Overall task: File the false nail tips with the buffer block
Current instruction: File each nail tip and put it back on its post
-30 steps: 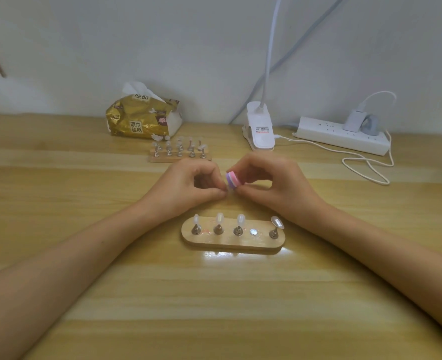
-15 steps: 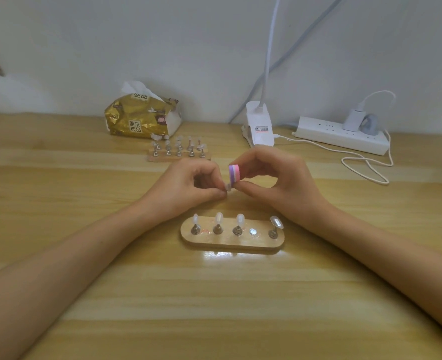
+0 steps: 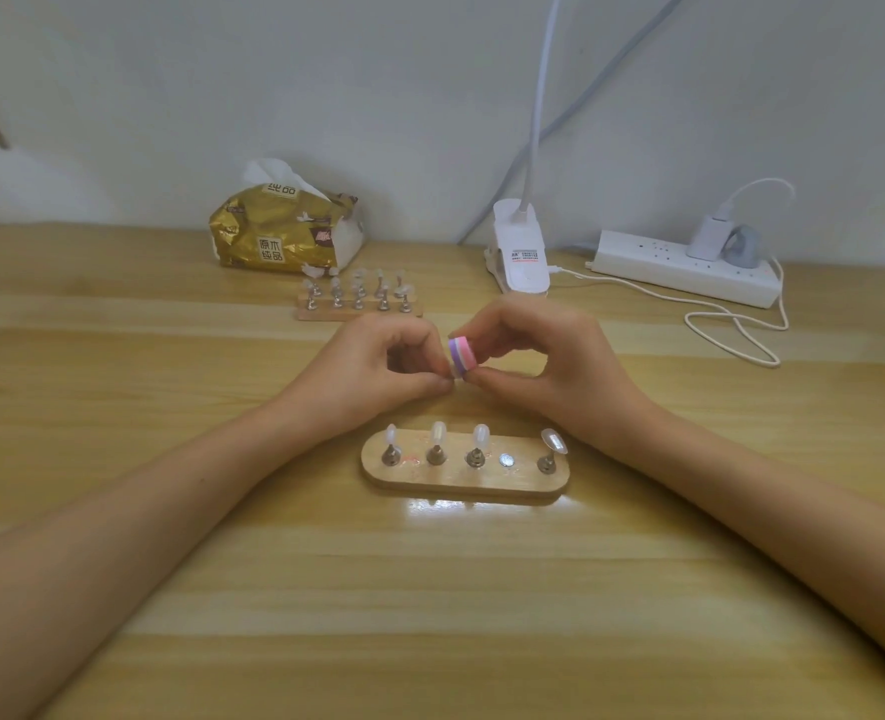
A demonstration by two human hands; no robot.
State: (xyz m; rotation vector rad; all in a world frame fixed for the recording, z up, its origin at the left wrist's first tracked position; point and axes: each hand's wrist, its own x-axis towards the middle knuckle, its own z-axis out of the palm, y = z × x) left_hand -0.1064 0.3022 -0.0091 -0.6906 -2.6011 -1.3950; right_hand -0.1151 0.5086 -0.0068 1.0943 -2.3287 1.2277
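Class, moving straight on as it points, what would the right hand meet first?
Likely the left hand: its fingertips pinch a pale false nail tip against the right hand's pink and purple buffer block.

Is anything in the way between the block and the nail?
Nothing visible. The right hand holds the block right against the nail pinched in the left hand; the nail is mostly hidden.

Your buffer block [image 3: 462, 354] is a small pad banded purple, pink and white, pinched upright between the fingers [image 3: 492, 330] of your right hand [image 3: 554, 371] above the counter [image 3: 118, 356]. Its lower edge meets a pale nail tip [image 3: 454, 375], mostly hidden in your left hand [image 3: 378, 371]. Four translucent tips [image 3: 439, 433] stand on pegs [image 3: 436, 454] of the near wooden holder [image 3: 461, 480]; more crowd the far holder [image 3: 360, 310].
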